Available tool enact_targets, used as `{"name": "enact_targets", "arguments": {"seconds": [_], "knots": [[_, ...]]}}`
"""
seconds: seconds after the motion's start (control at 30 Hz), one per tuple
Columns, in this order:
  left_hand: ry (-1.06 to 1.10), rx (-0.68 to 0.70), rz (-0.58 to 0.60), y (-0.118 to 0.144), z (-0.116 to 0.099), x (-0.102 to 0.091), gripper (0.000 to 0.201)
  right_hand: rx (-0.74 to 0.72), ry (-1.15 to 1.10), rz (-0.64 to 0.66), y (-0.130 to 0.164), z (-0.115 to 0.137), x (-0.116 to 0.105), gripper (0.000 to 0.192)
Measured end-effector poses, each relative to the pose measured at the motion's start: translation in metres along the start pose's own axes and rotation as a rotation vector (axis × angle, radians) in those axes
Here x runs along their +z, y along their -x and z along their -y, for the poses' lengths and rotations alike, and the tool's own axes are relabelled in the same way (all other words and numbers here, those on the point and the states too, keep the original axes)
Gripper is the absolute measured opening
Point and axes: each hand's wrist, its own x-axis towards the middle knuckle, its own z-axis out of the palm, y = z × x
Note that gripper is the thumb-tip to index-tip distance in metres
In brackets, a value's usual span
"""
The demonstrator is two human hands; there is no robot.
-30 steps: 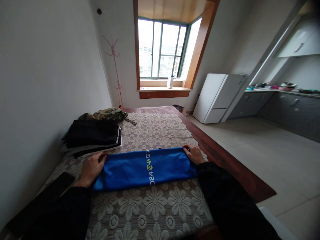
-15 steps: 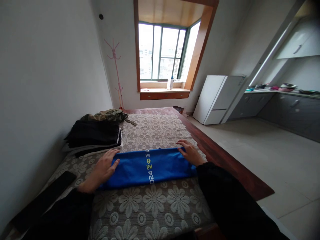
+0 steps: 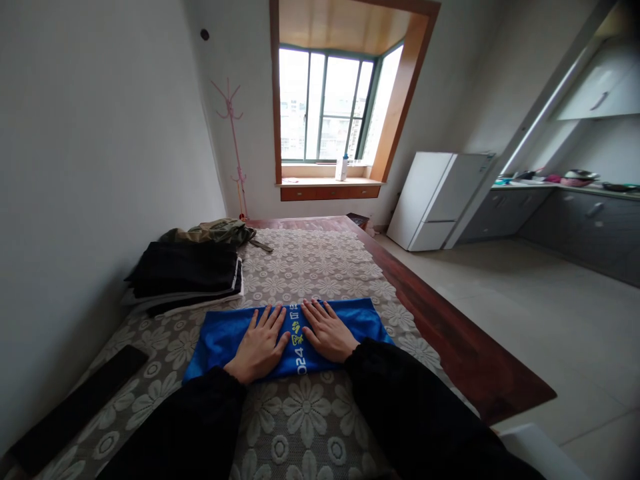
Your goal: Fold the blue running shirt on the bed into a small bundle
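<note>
A blue garment [image 3: 210,343], folded into a long flat band, lies crosswise on the floral lace tablecloth [image 3: 310,407]. White and yellow print runs down its middle, with "024" readable in part. Flat on the cloth to the left of the print rests my left hand [image 3: 263,340], its fingers stretched out. My right hand [image 3: 327,330] presses just to the right of the print, fingers extended too. Both palms face down, close together, and neither grasps anything. Black sleeves cover my wrists.
Folded dark clothes [image 3: 185,270] are stacked at the left by the wall, a camouflage-patterned item [image 3: 215,231] behind them. A long black object [image 3: 80,407] lies at the near left. The table's dark red wooden edge [image 3: 465,347] runs along the right. Beyond stands a white fridge [image 3: 427,193].
Both hands have moved inward from the garment's two ends to its middle, and now lie flat beside the print. The garment has stayed in nearly the same place.
</note>
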Motion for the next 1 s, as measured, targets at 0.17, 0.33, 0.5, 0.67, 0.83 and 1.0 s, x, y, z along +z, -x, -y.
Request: {"name": "enact_targets", "arguments": {"seconds": [0.17,0.33,0.5,0.67,0.83,1.0], "knots": [[0.011,-0.024,0.038,0.001,0.000,-0.002,0.069,0.032,-0.012,0.031,0.001,0.002,-0.002,0.068],[0.040,0.050,0.019,0.003,0.001,-0.008,0.080,-0.037,-0.071,0.090,0.002,0.002,-0.013,0.077],[0.056,0.175,0.083,0.008,0.006,-0.021,0.096,-0.182,-0.161,0.176,0.005,-0.001,-0.025,0.105],[0.060,0.173,0.139,0.007,0.006,-0.027,0.107,-0.186,-0.177,0.211,0.006,-0.001,-0.026,0.114],[0.066,0.175,0.181,0.005,0.007,-0.028,0.112,-0.190,-0.198,0.245,0.007,-0.002,-0.030,0.122],[0.072,0.179,0.180,0.006,0.007,-0.028,0.114,-0.195,-0.198,0.258,0.008,-0.002,-0.031,0.123]]}}
